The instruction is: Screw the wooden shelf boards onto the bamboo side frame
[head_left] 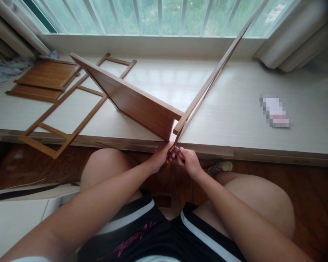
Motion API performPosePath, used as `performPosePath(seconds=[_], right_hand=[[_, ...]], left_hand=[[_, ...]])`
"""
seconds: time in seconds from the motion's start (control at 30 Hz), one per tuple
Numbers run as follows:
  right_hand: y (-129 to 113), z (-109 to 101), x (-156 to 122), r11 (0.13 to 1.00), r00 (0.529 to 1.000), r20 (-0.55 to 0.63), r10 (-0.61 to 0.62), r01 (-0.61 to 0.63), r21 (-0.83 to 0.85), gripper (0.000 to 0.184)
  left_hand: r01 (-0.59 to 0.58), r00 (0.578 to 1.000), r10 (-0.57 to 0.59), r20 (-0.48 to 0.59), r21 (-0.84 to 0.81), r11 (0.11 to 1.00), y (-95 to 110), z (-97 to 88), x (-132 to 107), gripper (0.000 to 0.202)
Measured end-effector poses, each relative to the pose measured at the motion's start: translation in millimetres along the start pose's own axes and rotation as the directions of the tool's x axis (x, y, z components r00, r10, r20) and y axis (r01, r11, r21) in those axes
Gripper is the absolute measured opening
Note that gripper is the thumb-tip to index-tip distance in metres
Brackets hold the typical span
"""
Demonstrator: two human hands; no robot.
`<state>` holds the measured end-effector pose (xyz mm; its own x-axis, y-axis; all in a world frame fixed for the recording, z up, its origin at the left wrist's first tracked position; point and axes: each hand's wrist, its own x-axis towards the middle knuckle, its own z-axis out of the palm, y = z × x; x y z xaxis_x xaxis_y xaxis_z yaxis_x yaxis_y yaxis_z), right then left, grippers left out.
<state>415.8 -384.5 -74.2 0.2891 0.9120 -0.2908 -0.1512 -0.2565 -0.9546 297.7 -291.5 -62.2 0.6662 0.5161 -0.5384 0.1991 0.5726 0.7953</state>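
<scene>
A long wooden frame (207, 83) slants up from the near edge of the white ledge toward the window. To its left, a brown wooden panel (131, 98) stands tilted on the ledge, its near corner close to the frame's lower end. My left hand (161, 157) is closed around that lower end, just below the panel's corner. On the other side, my right hand (190, 163) pinches a thin metal piece (177, 148) against the frame's end. My fingers cover most of this piece, so its exact kind is unclear.
A ladder-like wooden frame (84, 105) lies on the left of the white ledge (235, 109), overhanging its front edge. Flat wooden panels (46, 76) lie beyond it. A blurred-out flat object (276, 111) rests at the right. Curtains (292, 40) flank the barred window.
</scene>
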Motion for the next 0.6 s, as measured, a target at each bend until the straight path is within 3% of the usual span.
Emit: performPosePath(seconds=[0.1,0.23,0.43,0.5,0.6], right_hand=[[-5.5,-3.8,-0.6,0.979,0.982,0.149,0.118,-0.14,0.146,0.046],[-11.2,-9.1,-1.1,0.869,0.907,0.357,0.223,-0.351,0.348,0.043],[-6.8,-3.7,-2.7,0.994,0.996,0.056,0.076,-0.08,0.072,0.05],[-5.1,-4.2,-4.6,1.0,1.0,0.005,0.008,-0.008,-0.006,0.051],[-3.9,-7.9,-8.0,0.942,0.989,0.005,-0.15,0.144,-0.302,0.049]], left_hand=[[-0.003,1.0,0.003,0.002,0.003,1.0,0.1,-0.3,0.5,0.052],[-0.01,1.0,0.01,-0.006,0.005,1.0,1.0,0.2,1.1,0.051],[-0.016,0.999,0.016,-0.028,0.015,1.0,1.7,0.6,1.3,0.05],[-0.02,0.999,0.02,-0.034,0.018,1.0,1.5,0.8,1.6,0.049],[-0.025,0.999,0.026,-0.039,0.019,1.0,1.3,1.2,2.1,0.048]])
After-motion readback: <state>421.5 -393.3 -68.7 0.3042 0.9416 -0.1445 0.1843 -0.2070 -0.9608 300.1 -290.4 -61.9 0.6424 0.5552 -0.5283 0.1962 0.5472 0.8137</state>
